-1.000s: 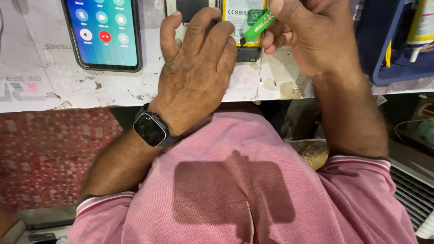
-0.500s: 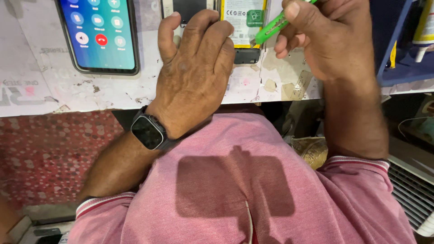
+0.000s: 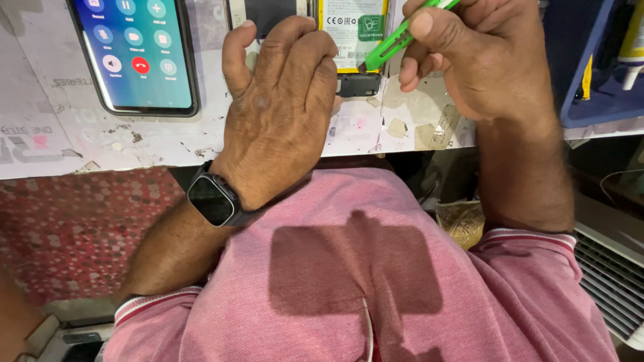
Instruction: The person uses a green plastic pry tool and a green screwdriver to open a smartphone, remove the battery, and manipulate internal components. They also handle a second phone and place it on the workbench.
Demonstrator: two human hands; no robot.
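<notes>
My left hand (image 3: 282,107) lies curled, pinning the opened phone (image 3: 349,40) flat at the bench (image 3: 100,144) edge. My right hand (image 3: 483,60) pinches a green tool (image 3: 396,43), tip at the battery's lower edge. It looks thin and fragile; I'd grip its sides.

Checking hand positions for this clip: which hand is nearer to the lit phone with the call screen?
Left. The left hand rests on the worktop just right of the lit phone, pressing on the opened phone. The right hand is farther right, holding a green tool.
</notes>
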